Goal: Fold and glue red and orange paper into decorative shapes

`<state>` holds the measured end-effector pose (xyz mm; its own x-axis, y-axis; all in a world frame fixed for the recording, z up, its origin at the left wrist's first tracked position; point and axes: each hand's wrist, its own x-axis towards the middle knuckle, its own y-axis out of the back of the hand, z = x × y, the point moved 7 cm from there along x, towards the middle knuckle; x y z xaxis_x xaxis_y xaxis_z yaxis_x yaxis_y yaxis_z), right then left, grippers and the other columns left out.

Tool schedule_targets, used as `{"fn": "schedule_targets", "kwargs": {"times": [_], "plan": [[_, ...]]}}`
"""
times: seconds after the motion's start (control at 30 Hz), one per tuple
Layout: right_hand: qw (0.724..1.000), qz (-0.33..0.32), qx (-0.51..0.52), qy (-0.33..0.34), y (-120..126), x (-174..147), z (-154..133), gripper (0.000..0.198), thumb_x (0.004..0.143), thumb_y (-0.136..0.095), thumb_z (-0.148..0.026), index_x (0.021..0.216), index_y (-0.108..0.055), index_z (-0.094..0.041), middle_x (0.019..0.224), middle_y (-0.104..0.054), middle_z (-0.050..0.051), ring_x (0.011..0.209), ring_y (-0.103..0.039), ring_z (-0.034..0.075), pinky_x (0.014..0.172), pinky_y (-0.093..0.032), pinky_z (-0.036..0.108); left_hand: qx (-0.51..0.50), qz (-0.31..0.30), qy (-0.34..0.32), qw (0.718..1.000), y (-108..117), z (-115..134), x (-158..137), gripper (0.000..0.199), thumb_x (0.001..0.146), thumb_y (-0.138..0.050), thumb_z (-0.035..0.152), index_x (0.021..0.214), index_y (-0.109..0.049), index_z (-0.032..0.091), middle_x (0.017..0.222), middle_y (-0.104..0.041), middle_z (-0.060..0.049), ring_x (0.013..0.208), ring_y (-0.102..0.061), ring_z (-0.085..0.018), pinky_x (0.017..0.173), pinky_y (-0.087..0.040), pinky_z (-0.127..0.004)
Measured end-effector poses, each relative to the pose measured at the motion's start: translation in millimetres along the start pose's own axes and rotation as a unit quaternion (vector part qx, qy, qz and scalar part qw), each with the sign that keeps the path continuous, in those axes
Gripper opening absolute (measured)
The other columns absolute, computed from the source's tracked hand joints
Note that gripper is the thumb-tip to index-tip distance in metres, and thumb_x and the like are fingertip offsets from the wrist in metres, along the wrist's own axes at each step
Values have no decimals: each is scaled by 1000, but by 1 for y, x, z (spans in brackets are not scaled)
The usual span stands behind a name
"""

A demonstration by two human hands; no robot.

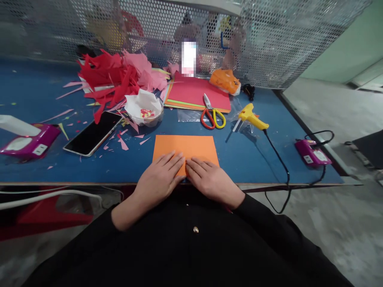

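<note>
An orange sheet of paper (187, 144) lies flat at the front edge of the blue table. On its left part my left hand (160, 175) rests with fingers stretched out over the paper. My right hand (206, 175) lies flat on the right part, its fingertips almost meeting those of the left. Both hands cover much of the sheet's near edge. Beyond the sheet lie scissors (213, 115) with one red and one yellow handle. To their right is a yellow glue gun (251, 115) with a glue stick showing.
Coloured paper sheets (200, 89) are stacked at the back, beside an orange packet (226, 81). Red and pink scraps (116, 75) pile up behind a paper-lined bowl (145, 107) and a phone (92, 133). Purple power sockets (31, 139) sit left, another power socket (312, 152) right.
</note>
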<state>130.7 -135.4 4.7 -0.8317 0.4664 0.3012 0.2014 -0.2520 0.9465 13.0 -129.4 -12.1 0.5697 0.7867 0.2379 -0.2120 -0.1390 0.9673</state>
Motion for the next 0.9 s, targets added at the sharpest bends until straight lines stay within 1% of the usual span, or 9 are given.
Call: {"fn": "schedule_targets", "kwargs": {"times": [0.17, 0.27, 0.33, 0.43, 0.5, 0.6, 0.77, 0.83, 0.9], "plan": [[1000, -2, -22, -6, 0, -2, -2, 36, 100, -43, -7, 129, -64, 0, 132, -67, 25, 115, -71, 30, 86, -63, 42, 50, 38, -41, 997, 5, 3, 0, 53, 106, -33, 39, 137, -60, 4, 140, -63, -19, 131, -58, -35, 105, -50, -49], [999, 24, -39, -15, 2, 0, -4, 36, 101, -40, -8, 125, -66, -2, 129, -70, 22, 110, -73, 28, 82, -64, 38, 77, 58, -60, 994, 8, 5, -1, 45, 106, -35, 28, 132, -64, 4, 134, -67, -18, 123, -63, -35, 99, -53, -49], [998, 41, -40, -24, 2, 4, -5, 36, 101, -41, -8, 124, -67, -2, 127, -71, 20, 111, -72, 28, 86, -63, 39, 81, 67, -63, 992, 10, 5, -1, 43, 105, -34, 21, 129, -65, 4, 132, -69, -18, 120, -65, -34, 98, -54, -48], [998, 36, -35, -34, -1, 9, -2, 37, 101, -39, -9, 125, -67, -3, 127, -71, 20, 113, -71, 28, 94, -60, 42, 70, 63, -57, 994, 11, 4, 0, 43, 104, -35, 21, 130, -65, 5, 130, -69, -19, 121, -65, -33, 99, -54, -49], [998, 34, -45, -23, -1, 7, 1, 38, 101, -37, -8, 121, -69, -5, 124, -73, 18, 111, -72, 26, 94, -60, 41, 70, 52, -58, 994, 10, 3, -1, 42, 103, -37, 20, 131, -65, 7, 132, -69, -18, 122, -65, -33, 100, -53, -50], [997, 44, -66, -10, 7, -11, 12, 37, 101, -38, -8, 114, -72, -7, 122, -75, 15, 109, -72, 24, 94, -59, 38, 78, 40, -64, 994, 7, 3, -3, 39, 101, -41, 16, 131, -65, 9, 138, -65, -15, 126, -62, -34, 101, -53, -51], [997, 44, -62, -22, 23, -57, 40, 35, 99, -42, -5, 123, -67, -8, 128, -72, 16, 119, -69, 25, 105, -53, 44, 68, 49, -79, 993, 5, 4, -6, 38, 101, -43, 16, 132, -65, 10, 140, -63, -14, 128, -61, -33, 100, -55, -49], [995, 59, -63, -46, 28, -68, 52, 36, 98, -46, -6, 129, -64, -11, 129, -71, 14, 120, -68, 24, 108, -50, 44, 51, 64, -84, 993, 8, 2, -5, 37, 102, -43, 17, 131, -65, 9, 137, -65, -15, 128, -62, -32, 99, -56, -48], [992, 78, -47, -82, 31, -71, 65, 40, 98, -53, -13, 138, -57, -13, 134, -69, 14, 122, -67, 25, 109, -50, 44, 26, 70, -80, 994, 11, -2, -4, 37, 104, -43, 20, 132, -64, 11, 134, -68, -14, 127, -63, -30, 99, -55, -46]]}}
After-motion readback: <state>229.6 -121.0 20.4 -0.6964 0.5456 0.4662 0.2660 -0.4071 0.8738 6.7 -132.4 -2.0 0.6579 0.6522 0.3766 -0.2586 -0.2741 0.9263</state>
